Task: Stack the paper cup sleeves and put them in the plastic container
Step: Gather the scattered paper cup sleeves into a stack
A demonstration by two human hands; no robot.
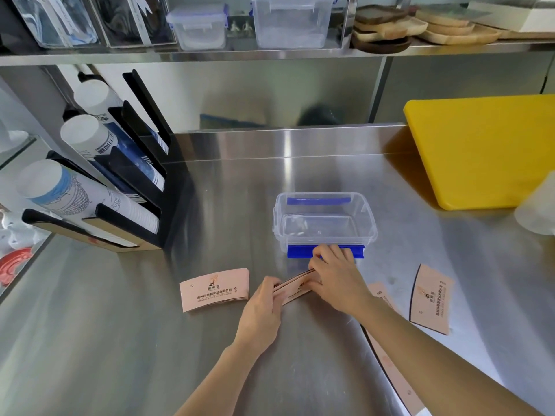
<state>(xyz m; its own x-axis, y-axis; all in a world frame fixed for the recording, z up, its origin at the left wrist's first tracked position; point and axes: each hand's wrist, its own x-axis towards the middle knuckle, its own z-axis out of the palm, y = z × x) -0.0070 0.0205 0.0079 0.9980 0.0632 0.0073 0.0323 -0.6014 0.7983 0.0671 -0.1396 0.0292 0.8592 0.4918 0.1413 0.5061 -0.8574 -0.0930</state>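
Note:
A clear plastic container [324,222] with blue clips stands open and empty on the steel counter. Just in front of it I hold a small stack of pink paper cup sleeves [295,288] on edge between both hands. My left hand [264,310] grips its left end and my right hand [336,277] presses its top and right end. Another stack of sleeves [214,289] lies flat to the left. A single sleeve [431,298] lies to the right, and more sleeves [384,295] lie partly hidden under my right forearm.
A black cup dispenser [120,181] with stacked paper cups stands at the left. A yellow cutting board [486,148] leans at the back right. A translucent tub [537,205] sits at the right edge. A shelf above holds containers and wooden trays.

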